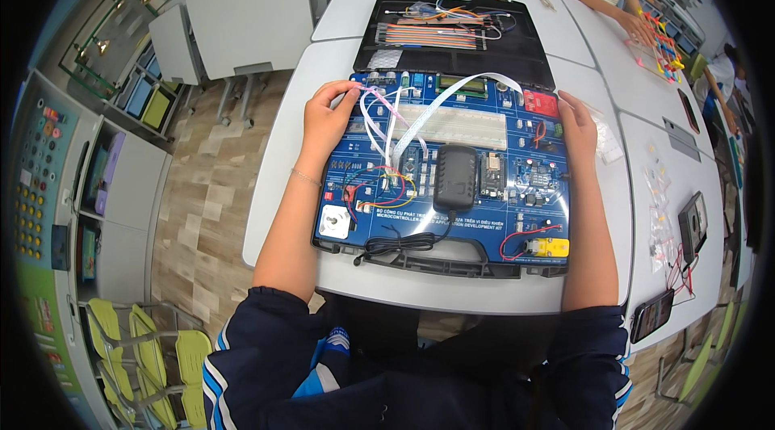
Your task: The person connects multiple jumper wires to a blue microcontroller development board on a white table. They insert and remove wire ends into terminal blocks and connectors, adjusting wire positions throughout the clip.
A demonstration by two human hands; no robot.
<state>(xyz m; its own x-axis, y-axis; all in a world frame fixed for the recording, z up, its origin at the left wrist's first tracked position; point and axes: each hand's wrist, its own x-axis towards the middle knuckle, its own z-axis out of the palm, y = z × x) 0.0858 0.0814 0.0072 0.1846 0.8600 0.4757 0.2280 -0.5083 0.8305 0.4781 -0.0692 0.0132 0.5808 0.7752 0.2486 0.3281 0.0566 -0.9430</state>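
A microcontroller training kit [404, 224] lies in a black case on the table before me, its blue board facing up. My left hand [329, 111] is closed on its upper left edge, fingertips beside a pinkish-white cable [386, 100]. On the opposite side, my right hand [577, 127] grips the right edge near a red module [540, 103]; its fingertips are partly hidden. A black power adapter [456, 176] rests on the board, its bundled cord [400, 244] at the front. White ribbon cables arch over the breadboard [468, 128].
The case's raised black lid [517, 34] holds rainbow jumper wires [428, 36]. To the right lie small plastic bags [658, 180], a multimeter [693, 224] and a phone [652, 315]. Another person's hand [638, 29] touches a colourful stick model [666, 50]. Green chairs [149, 349] stand lower left.
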